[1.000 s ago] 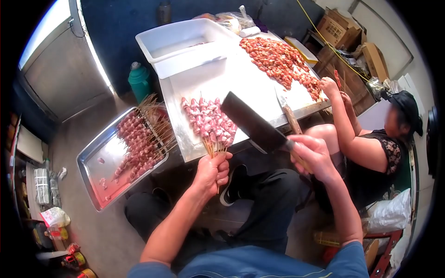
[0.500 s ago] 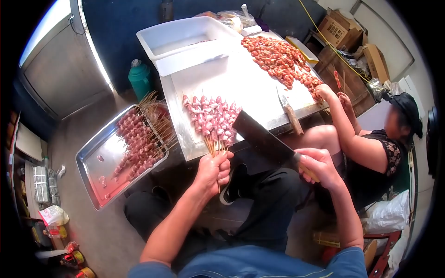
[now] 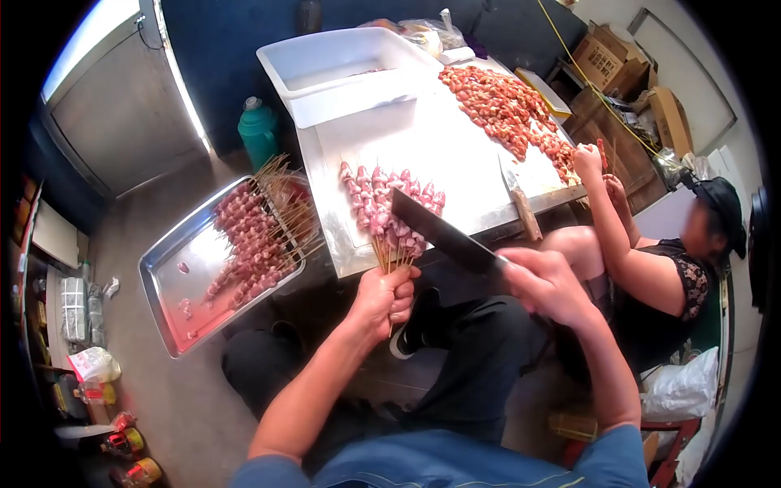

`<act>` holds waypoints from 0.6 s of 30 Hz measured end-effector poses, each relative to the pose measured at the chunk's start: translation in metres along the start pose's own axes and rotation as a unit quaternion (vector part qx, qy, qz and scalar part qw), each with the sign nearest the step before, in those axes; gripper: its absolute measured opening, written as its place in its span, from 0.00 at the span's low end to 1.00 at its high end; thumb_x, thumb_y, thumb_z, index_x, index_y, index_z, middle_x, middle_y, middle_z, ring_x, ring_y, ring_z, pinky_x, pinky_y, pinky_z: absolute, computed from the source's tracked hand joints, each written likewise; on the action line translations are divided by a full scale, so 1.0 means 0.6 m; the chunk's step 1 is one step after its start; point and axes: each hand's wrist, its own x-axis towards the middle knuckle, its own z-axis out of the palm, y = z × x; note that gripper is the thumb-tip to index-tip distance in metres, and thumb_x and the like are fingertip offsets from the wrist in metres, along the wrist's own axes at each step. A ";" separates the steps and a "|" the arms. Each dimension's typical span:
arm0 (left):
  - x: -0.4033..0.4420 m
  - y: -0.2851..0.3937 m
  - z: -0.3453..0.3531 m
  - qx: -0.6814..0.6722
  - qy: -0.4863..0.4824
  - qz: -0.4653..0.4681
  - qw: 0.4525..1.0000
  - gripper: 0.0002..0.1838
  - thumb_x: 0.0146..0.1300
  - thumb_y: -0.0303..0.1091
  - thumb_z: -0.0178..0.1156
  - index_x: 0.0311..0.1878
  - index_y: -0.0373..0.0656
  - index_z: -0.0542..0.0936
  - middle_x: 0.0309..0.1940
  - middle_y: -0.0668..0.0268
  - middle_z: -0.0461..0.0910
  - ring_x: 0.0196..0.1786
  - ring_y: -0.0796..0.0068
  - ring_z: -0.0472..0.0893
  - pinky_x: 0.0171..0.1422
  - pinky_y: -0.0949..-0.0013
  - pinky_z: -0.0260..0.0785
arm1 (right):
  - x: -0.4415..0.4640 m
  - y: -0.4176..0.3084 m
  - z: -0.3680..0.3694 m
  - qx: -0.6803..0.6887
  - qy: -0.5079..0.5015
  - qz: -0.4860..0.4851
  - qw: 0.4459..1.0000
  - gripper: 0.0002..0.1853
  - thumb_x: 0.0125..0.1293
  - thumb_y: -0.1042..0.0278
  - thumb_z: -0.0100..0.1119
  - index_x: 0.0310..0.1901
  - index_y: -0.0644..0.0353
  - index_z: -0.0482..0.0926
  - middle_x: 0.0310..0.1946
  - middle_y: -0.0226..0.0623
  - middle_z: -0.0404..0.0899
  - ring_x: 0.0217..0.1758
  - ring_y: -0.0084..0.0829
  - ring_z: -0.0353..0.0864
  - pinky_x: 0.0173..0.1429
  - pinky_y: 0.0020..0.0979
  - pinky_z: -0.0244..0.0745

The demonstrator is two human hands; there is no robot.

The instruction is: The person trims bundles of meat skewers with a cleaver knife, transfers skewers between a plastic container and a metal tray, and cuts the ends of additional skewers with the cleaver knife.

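My left hand (image 3: 386,299) is closed round the sticks of a bunch of meat skewers (image 3: 382,203), whose pink pieces fan out over the near edge of the white-topped table (image 3: 439,142). In my right hand (image 3: 547,285) is a cleaver (image 3: 446,234), gripped at its handle, which my fingers cover. Its wide dark blade slants up to the left, overlapping the right side of the bunch in view; whether it touches the meat I cannot tell. To the left, a metal tray (image 3: 163,305) holds a pile of other meat skewers (image 3: 252,236).
A white plastic tub (image 3: 350,106) and a heap of cut meat (image 3: 504,110) are on the table. A wooden-handled knife (image 3: 521,199) lies at its right edge. At right sits another person (image 3: 659,276), hands raised with a skewer. A green flask (image 3: 259,134) stands behind the tray.
The cleaver has shifted left, its blade now across the bunch instead of beside it. My view has turned slightly. The other person's near hand is higher.
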 end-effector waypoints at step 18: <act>0.002 0.001 -0.005 0.002 -0.002 -0.005 1.000 0.07 0.72 0.34 0.53 0.43 0.39 0.74 0.18 0.76 0.60 0.14 0.87 0.55 0.16 0.78 0.45 | 0.000 -0.007 0.014 0.006 -0.004 -0.007 1.000 0.15 0.72 0.65 0.54 0.53 0.66 0.80 0.19 0.23 0.72 0.19 0.14 0.70 0.24 0.19 0.65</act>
